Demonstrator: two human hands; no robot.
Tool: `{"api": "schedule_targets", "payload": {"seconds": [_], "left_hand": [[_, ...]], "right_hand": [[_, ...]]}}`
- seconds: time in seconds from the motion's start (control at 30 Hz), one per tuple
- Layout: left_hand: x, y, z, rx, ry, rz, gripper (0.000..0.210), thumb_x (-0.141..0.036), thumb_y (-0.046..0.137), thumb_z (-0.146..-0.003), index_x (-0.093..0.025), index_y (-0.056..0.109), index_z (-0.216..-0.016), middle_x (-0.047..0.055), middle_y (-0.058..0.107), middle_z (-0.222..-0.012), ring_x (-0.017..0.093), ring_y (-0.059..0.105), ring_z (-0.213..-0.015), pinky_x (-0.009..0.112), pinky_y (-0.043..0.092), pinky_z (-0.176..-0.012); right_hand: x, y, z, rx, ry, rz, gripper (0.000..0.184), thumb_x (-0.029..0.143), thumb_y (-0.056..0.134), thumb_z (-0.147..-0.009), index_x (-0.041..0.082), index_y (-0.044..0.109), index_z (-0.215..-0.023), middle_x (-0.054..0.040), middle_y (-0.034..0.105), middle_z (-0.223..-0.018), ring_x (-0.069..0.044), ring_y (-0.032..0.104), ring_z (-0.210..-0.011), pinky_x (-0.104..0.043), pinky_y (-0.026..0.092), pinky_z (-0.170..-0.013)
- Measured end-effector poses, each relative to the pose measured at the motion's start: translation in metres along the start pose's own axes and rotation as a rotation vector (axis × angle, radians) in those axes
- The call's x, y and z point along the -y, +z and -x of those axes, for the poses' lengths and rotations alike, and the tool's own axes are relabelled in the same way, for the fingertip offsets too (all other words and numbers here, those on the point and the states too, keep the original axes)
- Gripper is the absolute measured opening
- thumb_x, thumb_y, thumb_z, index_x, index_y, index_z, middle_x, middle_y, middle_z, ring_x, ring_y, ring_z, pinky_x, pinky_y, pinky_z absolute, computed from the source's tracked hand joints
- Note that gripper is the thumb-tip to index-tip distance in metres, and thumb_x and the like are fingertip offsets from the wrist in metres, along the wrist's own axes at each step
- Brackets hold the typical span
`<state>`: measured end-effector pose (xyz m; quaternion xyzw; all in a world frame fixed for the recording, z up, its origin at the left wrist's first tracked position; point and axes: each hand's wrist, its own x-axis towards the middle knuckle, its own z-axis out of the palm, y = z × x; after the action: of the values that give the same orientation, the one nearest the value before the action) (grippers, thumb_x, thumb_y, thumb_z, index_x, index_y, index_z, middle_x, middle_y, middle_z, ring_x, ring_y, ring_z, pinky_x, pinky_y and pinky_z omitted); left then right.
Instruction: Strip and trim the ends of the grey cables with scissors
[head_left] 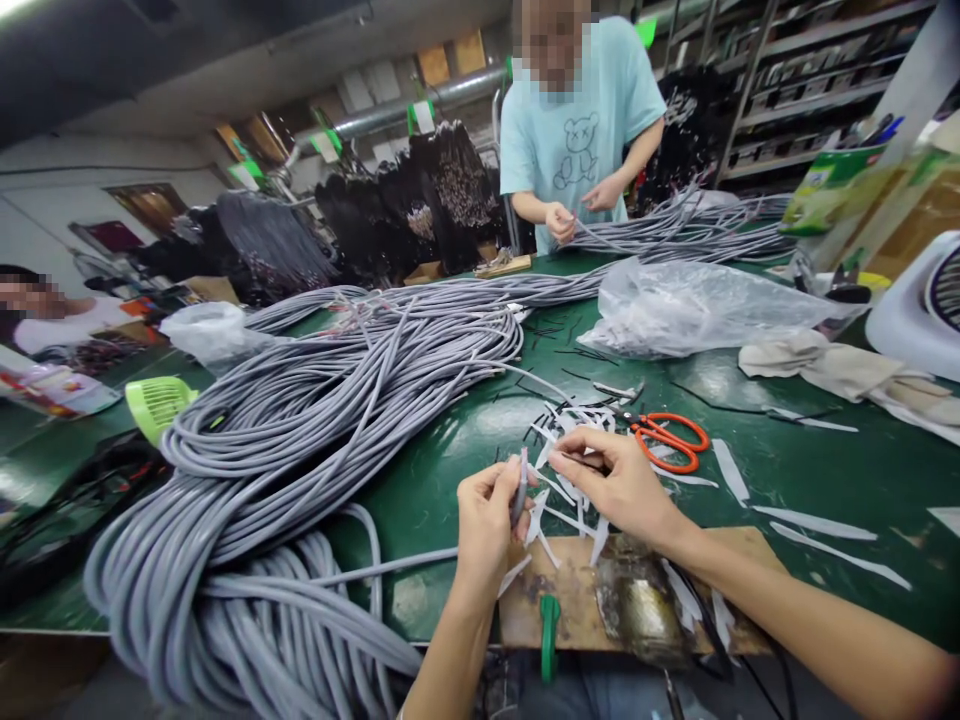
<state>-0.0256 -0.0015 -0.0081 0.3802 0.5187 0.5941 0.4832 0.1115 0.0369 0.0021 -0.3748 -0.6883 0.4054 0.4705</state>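
My left hand pinches the end of a grey cable, its tip pointing up between thumb and fingers. From that hand the cable runs left toward a large pile of coiled grey cable. Just to the right, my right hand is closed, thumb against fingers, around something small and dark that I cannot make out. White strips and short black scraps lie under and around both hands. Orange-handled scissors rest on the green table beyond my right hand.
A wooden board with a green clamp and a metal device sits at the table's front edge. Plastic bag, gloves and a small green fan lie around. A co-worker handles cables opposite.
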Motion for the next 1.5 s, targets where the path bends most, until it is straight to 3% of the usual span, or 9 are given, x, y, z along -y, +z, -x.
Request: {"api": "schedule_targets", "payload": {"seconds": [0.27,0.5,0.63,0.8,0.97,1.03,1.2,1.3,1.5], "left_hand": [[-0.002,-0.002,0.001,0.22,-0.141,-0.02,0.042,-0.05,0.065,-0.068,-0.012,0.053,-0.055,-0.004,0.048,-0.038,-0.001,0.027,-0.022,0.012,0.015,-0.023],[-0.001,-0.004,0.001,0.355,-0.296,0.046,0.042,-0.052,0.061,-0.072,-0.01,0.058,-0.078,-0.004,0.047,-0.038,0.002,0.032,-0.024,0.009,0.016,-0.023],[-0.006,-0.005,0.0,0.338,-0.278,0.155,0.042,-0.049,0.058,-0.076,-0.014,0.053,-0.098,-0.003,0.054,-0.044,0.003,0.034,-0.025,0.009,0.016,-0.026],[-0.009,-0.01,0.0,0.205,-0.104,0.209,0.031,-0.039,0.066,-0.071,-0.016,0.056,-0.089,-0.002,0.056,-0.057,0.001,0.036,-0.033,0.011,0.02,-0.032],[-0.004,-0.015,0.0,0.198,0.075,0.148,0.033,-0.023,0.072,-0.066,-0.017,0.062,-0.097,0.009,0.064,-0.097,-0.002,0.04,-0.036,0.014,0.024,-0.033],[-0.005,-0.015,0.001,0.23,0.083,0.184,0.036,-0.023,0.071,-0.067,-0.017,0.063,-0.101,0.01,0.066,-0.092,-0.001,0.038,-0.036,0.015,0.024,-0.034],[-0.007,-0.013,0.004,0.288,0.033,0.182,0.029,-0.025,0.071,-0.068,-0.014,0.066,-0.095,0.008,0.068,-0.073,0.0,0.033,-0.035,0.015,0.023,-0.035],[-0.006,-0.013,0.004,0.347,0.018,0.157,0.03,-0.027,0.069,-0.071,-0.013,0.061,-0.096,0.004,0.064,-0.062,0.0,0.033,-0.034,0.014,0.025,-0.035],[-0.003,-0.01,0.003,0.277,0.059,0.093,0.031,-0.026,0.068,-0.073,-0.02,0.043,-0.09,0.001,0.063,-0.08,-0.001,0.039,-0.034,0.011,0.028,-0.035]], "right_hand": [[0.0,-0.005,-0.002,0.432,0.095,-0.349,0.041,0.031,0.063,-0.074,0.017,0.056,-0.112,0.009,0.039,-0.051,-0.005,0.035,-0.044,-0.016,0.029,-0.042],[-0.002,-0.004,-0.003,0.669,0.137,-0.403,0.028,0.038,0.057,-0.079,0.013,0.067,-0.089,0.0036,0.054,-0.051,-0.007,0.048,-0.046,-0.017,0.039,-0.046],[0.0,0.002,0.0,0.54,0.072,-0.223,0.026,0.034,0.055,-0.081,0.013,0.067,-0.071,-0.0006,0.059,-0.057,-0.011,0.053,-0.053,-0.02,0.042,-0.052],[0.003,0.0,0.003,0.205,-0.172,0.184,0.02,0.021,0.051,-0.081,0.014,0.066,-0.071,0.0002,0.057,-0.057,-0.009,0.046,-0.051,-0.019,0.036,-0.052],[0.003,0.0,0.004,0.319,-0.14,0.199,0.027,0.018,0.047,-0.081,0.013,0.062,-0.059,0.0044,0.04,-0.048,-0.007,0.032,-0.046,-0.019,0.027,-0.044],[0.003,0.0,0.004,0.369,-0.1,0.14,0.027,0.018,0.048,-0.079,0.013,0.061,-0.056,0.0049,0.039,-0.047,-0.007,0.031,-0.046,-0.019,0.027,-0.044],[0.004,-0.006,0.001,0.159,0.068,-0.073,0.019,0.026,0.054,-0.076,0.013,0.066,-0.084,0.0008,0.057,-0.059,-0.009,0.045,-0.048,-0.02,0.036,-0.046],[0.004,-0.009,-0.002,0.252,0.109,-0.201,0.031,0.031,0.056,-0.078,0.014,0.064,-0.102,-0.0018,0.063,-0.068,-0.011,0.054,-0.055,-0.021,0.042,-0.051],[0.004,-0.005,0.002,0.19,-0.103,0.055,0.016,0.02,0.056,-0.077,0.013,0.066,-0.068,-0.0021,0.061,-0.062,-0.01,0.051,-0.056,-0.021,0.039,-0.053]]}}
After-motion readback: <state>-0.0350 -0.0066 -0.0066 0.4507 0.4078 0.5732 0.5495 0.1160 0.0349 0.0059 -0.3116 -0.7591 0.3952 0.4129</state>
